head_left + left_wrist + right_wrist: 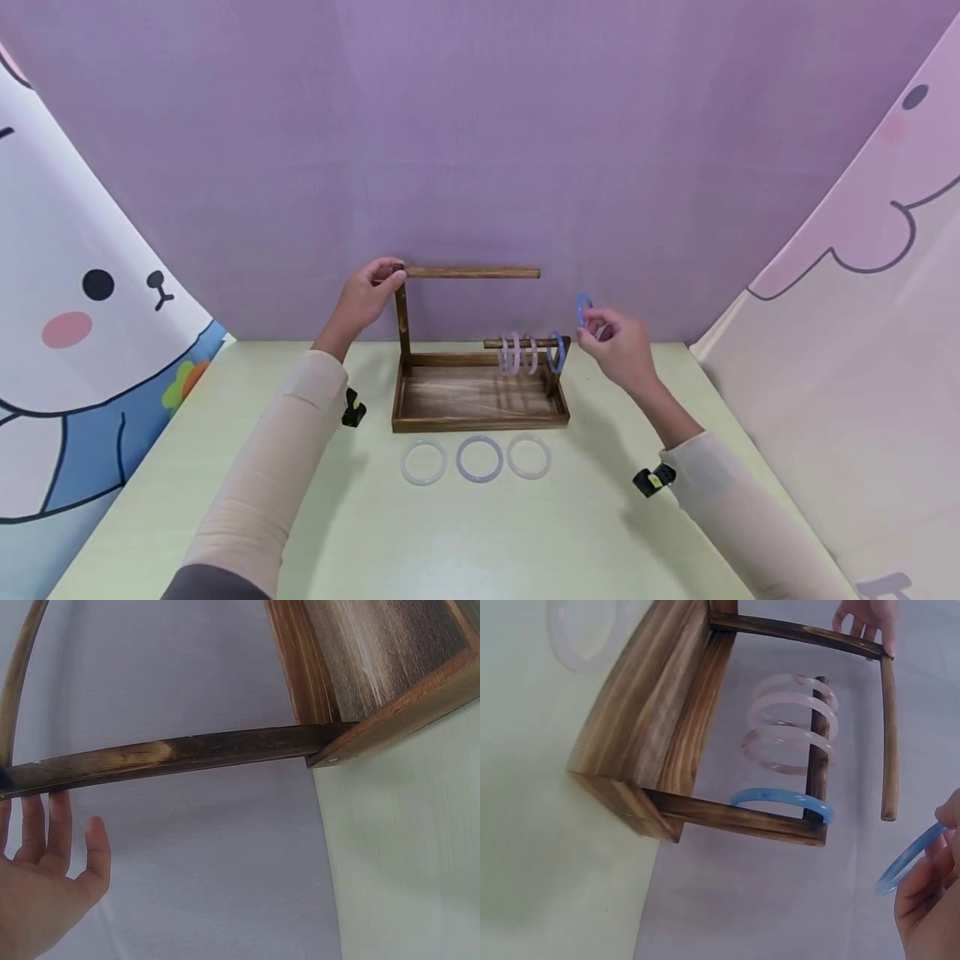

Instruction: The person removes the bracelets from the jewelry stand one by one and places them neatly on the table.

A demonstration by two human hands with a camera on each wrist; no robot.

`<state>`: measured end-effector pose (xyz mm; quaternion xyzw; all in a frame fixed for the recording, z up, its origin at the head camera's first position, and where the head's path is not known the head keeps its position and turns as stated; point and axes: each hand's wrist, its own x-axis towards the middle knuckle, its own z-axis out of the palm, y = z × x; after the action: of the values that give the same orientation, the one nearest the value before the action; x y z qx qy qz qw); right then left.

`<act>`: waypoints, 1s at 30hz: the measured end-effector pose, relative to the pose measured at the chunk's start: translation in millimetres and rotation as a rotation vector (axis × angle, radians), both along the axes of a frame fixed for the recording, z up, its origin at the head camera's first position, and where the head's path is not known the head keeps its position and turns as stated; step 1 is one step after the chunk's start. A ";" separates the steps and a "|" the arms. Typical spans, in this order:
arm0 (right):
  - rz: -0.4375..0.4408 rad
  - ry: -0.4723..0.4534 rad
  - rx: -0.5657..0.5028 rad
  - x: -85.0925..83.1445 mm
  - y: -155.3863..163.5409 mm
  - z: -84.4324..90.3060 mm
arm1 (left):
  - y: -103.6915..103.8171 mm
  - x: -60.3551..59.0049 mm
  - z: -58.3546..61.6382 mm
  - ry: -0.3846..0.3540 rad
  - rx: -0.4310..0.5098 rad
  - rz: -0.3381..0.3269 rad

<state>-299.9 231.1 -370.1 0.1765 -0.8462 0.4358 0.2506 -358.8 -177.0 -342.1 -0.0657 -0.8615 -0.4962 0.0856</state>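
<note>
Three pale bangles (478, 459) lie nearest me on the table (525, 533), in front of the wooden stand (480, 400). Beyond, my right hand (622, 346) pinches a blue bangle (583, 309) just right of the lower rod (525, 342). Farthest, my left hand (367, 296) grips the stand's top corner.
</note>
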 end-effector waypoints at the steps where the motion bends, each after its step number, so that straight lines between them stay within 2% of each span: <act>1: 0.005 0.001 0.009 1.3 1.4 -1.7 | -0.2 0.0 0.1 0.001 -0.001 0.000; 9: 0.047 0.012 0.098 14.2 13.4 -13.6 | -1.4 -1.2 -1.1 0.012 -0.003 -0.008; 14: 0.107 0.033 0.149 23.3 22.9 -22.1 | 0.2 -2.4 -2.2 0.001 -0.006 -0.012; 22: 0.230 -0.012 0.219 34.8 33.6 -41.9 | 2.5 -3.5 -1.3 -0.004 -0.006 -0.015; 30: 0.322 -0.027 0.344 43.7 34.9 -56.7 | 3.5 -4.9 -2.6 -0.002 -0.003 -0.015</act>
<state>-256.1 266.1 -426.8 0.3434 -0.8724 0.3216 0.1327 -363.7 -173.5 -344.7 -0.0717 -0.8619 -0.4955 0.0808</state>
